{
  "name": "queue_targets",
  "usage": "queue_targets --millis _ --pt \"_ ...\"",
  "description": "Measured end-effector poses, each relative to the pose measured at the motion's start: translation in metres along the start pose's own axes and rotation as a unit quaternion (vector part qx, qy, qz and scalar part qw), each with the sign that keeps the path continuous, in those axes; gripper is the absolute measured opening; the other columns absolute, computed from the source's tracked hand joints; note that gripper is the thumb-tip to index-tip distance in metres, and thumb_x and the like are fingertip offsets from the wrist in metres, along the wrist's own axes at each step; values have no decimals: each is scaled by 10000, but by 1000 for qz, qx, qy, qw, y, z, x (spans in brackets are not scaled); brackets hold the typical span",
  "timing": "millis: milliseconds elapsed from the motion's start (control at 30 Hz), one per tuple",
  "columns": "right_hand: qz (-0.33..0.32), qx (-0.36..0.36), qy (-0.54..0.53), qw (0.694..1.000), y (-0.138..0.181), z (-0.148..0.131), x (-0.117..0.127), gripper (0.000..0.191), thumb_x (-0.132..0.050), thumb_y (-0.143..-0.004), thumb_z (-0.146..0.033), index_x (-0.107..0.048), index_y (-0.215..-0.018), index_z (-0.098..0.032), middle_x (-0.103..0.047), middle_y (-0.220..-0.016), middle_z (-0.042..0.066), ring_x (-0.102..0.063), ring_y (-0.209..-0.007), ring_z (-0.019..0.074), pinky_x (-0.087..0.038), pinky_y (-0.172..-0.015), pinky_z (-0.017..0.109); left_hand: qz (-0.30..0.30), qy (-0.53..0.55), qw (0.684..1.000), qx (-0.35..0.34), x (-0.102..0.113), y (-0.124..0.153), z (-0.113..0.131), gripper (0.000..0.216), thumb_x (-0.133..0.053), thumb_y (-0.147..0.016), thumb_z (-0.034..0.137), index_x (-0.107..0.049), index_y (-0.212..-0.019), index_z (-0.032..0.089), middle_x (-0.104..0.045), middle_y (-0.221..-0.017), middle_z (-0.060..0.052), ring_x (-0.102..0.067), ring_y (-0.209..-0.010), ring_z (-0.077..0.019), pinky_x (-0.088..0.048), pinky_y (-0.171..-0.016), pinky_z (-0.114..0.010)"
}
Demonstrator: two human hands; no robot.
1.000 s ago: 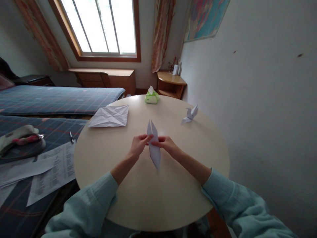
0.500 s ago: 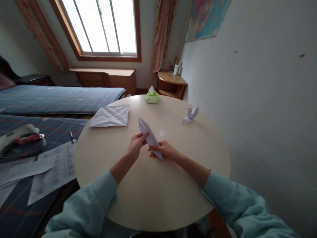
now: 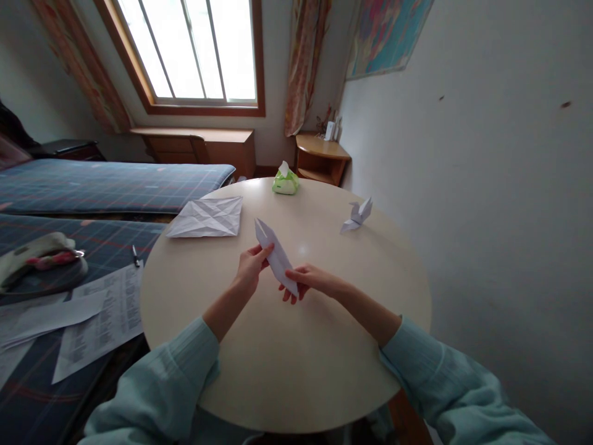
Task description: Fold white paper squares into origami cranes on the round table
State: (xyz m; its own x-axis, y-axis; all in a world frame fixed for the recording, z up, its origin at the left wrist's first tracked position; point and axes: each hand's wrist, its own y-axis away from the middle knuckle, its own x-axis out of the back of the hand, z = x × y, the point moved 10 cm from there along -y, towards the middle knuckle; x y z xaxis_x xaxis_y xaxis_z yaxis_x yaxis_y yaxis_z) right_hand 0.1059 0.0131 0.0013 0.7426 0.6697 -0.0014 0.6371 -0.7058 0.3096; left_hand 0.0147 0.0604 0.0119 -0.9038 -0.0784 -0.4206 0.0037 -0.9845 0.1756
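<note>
A long, narrow piece of folded white paper (image 3: pixel 277 254) is held slantwise above the round table (image 3: pixel 291 364), its split tip pointing away to the upper left. My left hand (image 3: pixel 251 266) pinches its left edge near the middle, thumb on top. My right hand (image 3: pixel 311 281) grips the near end, with the thumb above and the other fingers underneath. A finished paper crane (image 3: pixel 357 214) stands at the right of the table. Toward the far left lies a creased white paper sheet (image 3: pixel 207 217) with crossing fold lines.
A green tissue pack (image 3: pixel 285 181) sits at the table's far edge. On the left, a plaid bed (image 3: pixel 111 232) carries printed sheets (image 3: pixel 99 315), a pen (image 3: pixel 135 256) and a pouch-like bag (image 3: pixel 44 259). The white wall (image 3: pixel 500 204) runs close along the right side.
The folded paper has shifted slightly left together with my left hand. My right hand has slid toward the near end of the paper, its lower fingers showing more.
</note>
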Motion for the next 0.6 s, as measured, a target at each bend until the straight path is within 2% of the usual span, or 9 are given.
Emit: queue_targets --millis 100,167,233,467,600 --pt "131 58 14 990 2 -13 37 581 -444 -635 -686 -559 -611 -117 -578 -523 22 -523 -423 81 -319 -364 177 -87 -90 991 44 -21 11 -9 385 -766 -452 335 -673 -729 84 -648 -639 -51 -558 -584 -129 -440 -607 -257" --pt "210 124 24 969 7 -25 58 504 -502 -624 -643 -519 -584 -142 -514 -466 -24 -468 -400 67 -292 -358 178 -149 -148 975 73 -36 21 -17 383 -759 -467 347 -677 -729 81 -649 -643 -58 -558 -582 -132 -426 -582 -244" --pt "257 171 43 950 14 -33 68 433 -550 -627 -573 -477 -537 -156 -441 -413 -55 -407 -379 55 -274 -365 183 -184 -176 963 89 -44 29 -23 376 -755 -476 355 -680 -725 83 -647 -645 -54 -554 -580 -126 -413 -571 -231" --pt "262 180 42 947 19 -35 67 350 -536 -673 -463 -456 -515 -161 -407 -425 -59 -367 -388 56 -253 -382 199 -220 -193 946 138 -50 35 -38 397 -769 -449 365 -679 -722 91 -636 -631 -41 -549 -580 -121 -422 -591 -237" --pt "306 192 27 932 25 -37 78 370 -538 -681 -459 -444 -490 -157 -373 -414 -63 -348 -384 50 -248 -379 201 -233 -194 942 145 -53 38 -39 409 -746 -476 409 -679 -731 97 -633 -628 -40 -550 -596 -122 -430 -607 -242"
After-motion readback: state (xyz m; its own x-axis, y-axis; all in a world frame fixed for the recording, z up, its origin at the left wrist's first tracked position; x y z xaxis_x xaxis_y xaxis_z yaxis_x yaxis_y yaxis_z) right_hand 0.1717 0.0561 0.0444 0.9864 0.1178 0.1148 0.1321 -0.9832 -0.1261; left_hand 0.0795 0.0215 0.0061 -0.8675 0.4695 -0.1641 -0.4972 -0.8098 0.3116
